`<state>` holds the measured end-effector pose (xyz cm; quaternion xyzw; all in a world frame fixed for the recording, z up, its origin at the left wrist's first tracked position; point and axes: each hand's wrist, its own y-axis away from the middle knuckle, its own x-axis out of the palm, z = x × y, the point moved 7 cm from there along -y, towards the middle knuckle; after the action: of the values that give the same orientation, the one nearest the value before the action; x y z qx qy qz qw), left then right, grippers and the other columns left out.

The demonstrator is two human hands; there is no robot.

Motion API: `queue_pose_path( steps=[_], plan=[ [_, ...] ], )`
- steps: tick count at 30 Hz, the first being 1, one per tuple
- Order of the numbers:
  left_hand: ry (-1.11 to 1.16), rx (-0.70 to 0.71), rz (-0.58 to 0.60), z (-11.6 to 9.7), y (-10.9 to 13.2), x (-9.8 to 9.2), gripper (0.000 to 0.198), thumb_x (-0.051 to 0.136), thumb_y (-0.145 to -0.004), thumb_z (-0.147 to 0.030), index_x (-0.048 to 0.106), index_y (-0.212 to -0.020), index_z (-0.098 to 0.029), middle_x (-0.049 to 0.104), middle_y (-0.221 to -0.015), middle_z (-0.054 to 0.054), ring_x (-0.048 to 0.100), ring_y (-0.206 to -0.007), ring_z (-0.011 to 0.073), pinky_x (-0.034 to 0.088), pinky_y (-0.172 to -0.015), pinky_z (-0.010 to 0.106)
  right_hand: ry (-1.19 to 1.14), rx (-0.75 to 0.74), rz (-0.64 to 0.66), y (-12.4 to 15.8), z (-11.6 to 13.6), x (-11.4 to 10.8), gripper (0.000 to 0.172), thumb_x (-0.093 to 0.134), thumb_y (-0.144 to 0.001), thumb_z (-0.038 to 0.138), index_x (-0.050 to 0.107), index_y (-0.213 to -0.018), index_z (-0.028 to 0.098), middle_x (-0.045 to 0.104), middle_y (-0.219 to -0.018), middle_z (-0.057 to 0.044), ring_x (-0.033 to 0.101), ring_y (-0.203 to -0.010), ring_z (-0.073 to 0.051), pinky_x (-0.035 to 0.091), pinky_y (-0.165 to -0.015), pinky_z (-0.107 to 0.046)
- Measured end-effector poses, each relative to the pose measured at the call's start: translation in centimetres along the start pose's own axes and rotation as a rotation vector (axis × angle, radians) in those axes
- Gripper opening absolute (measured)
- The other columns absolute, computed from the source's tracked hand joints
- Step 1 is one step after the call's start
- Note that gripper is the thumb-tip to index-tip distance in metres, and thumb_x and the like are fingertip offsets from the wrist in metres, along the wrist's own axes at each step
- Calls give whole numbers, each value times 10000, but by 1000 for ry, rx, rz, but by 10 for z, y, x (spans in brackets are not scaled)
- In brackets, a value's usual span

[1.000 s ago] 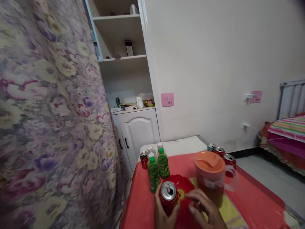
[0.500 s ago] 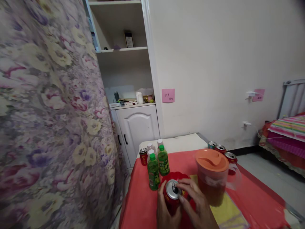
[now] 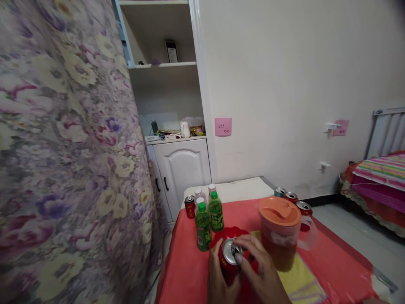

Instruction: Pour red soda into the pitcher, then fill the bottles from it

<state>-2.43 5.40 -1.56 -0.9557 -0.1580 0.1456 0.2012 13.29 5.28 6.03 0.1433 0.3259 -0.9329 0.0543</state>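
A red drink can (image 3: 231, 253) with a silver top is upright in front of me, over a red scalloped dish (image 3: 226, 233). My left hand (image 3: 220, 276) is wrapped around the can's side. The thumb and forefinger of my right hand (image 3: 257, 264) close on the raised pull tab (image 3: 234, 248), beside a dark opening in the lid. Just beyond the can stand two green-capped bottles (image 3: 203, 228) with green labels. Right of my hands is a clear pitcher (image 3: 280, 245) with an orange lid and brown liquid inside.
A small dark red can (image 3: 190, 207) and several white-capped bottles (image 3: 199, 195) stand at the back left. Several cans (image 3: 303, 207) line the table's right edge. Under the pitcher lies a yellow cloth (image 3: 300, 280). A floral curtain (image 3: 79, 169) hangs at left.
My view has shifted slightly. The left hand keeps its grip on the can, and the right fingers remain at the tab with only a small shift.
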Motion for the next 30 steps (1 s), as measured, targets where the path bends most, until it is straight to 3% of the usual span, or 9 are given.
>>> queue_pose_path(
  steps=[17, 27, 30],
  plan=[
    [73, -33, 68, -11, 1, 1, 647, 719, -757, -324, 495, -1350, -194, 558, -1420, 161, 505, -1352, 316, 392, -1155, 456, -53, 52, 50, -4, 4, 2, 262, 533, -939, 270, 693, -1145, 260, 654, -1118, -73, 615, -1083, -235, 495, -950, -370],
    [48, -39, 96, -14, 1, 7, 668, 693, -779, -365, 430, -1362, -174, 529, -1429, 180, 487, -1358, 321, 368, -1156, 508, 30, 53, 19, 1, -2, -2, 307, 547, -930, 293, 646, -1219, 261, 646, -1217, -81, 607, -1158, -237, 494, -1007, -363],
    [44, -60, 56, -15, 1, 5, 659, 676, -770, -353, 426, -1350, -164, 536, -1415, 193, 493, -1346, 342, 369, -1143, 544, 70, 49, 19, 5, -9, -3, 342, 590, -905, 296, 629, -1243, 269, 646, -1262, -70, 599, -1204, -230, 494, -1023, -328]
  ],
)
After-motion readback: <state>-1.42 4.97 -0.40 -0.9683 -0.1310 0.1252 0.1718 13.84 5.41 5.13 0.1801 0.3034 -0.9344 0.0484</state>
